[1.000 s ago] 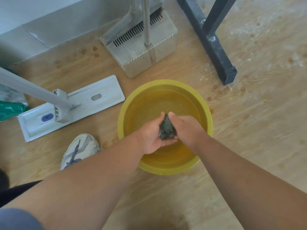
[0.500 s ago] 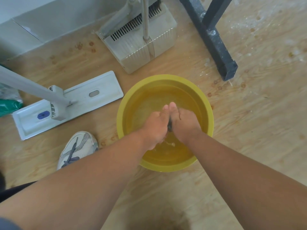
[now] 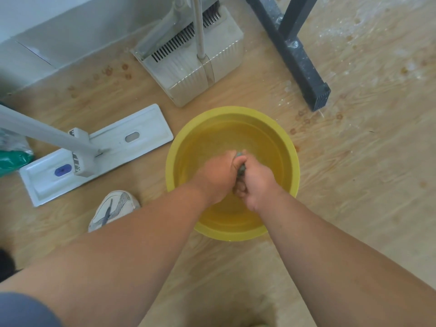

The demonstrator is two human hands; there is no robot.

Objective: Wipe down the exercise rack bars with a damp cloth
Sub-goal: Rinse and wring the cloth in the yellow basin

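A yellow basin with water stands on the wooden floor in the middle. Above it my left hand and my right hand are pressed together, both gripping a small dark grey-green cloth. Only a thin strip of the cloth shows between the hands; the rest is hidden inside them. A black rack bar lies on the floor at the upper right, with an upright black bar rising from it, well beyond the basin.
A white flat mop head with its grey handle lies left of the basin. A grey dustpan with broom stands behind the basin. My shoe is at the lower left. A green bag sits at the far left.
The hands have closed tightly together on the cloth, hiding most of it. They have turned so the grip squeezes it over the basin.
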